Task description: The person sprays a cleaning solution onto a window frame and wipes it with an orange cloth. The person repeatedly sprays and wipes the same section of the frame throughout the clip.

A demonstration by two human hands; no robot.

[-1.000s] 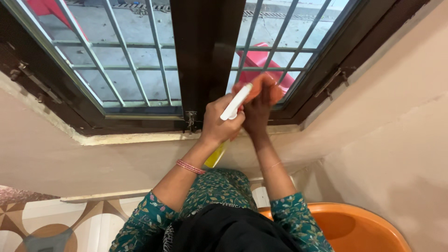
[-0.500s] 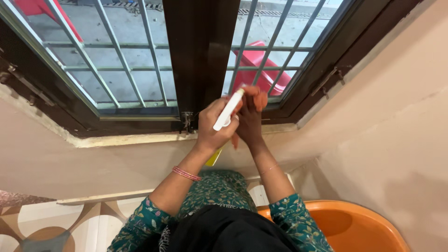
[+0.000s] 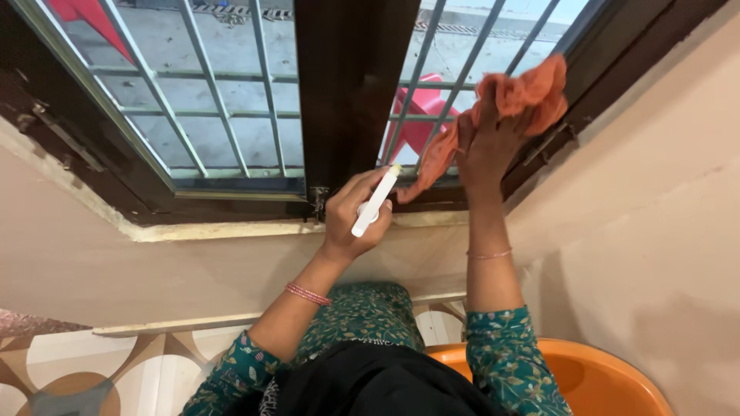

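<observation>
My left hand grips a spray bottle with a white head, held near the bottom of the dark window frame. My right hand is raised and presses an orange cloth against the right window pane, close to its right frame. A tail of the cloth hangs down to the left toward the sill. The bottle's body is hidden behind my left hand.
Metal grille bars cover both panes. A red plastic chair stands outside. An orange tub sits on the patterned floor tiles at lower right. A pale wall rises at the right.
My right hand has lifted the orange cloth up and to the right, from beside the bottle onto the right pane. My left hand with the spray bottle has stayed low near the sill.
</observation>
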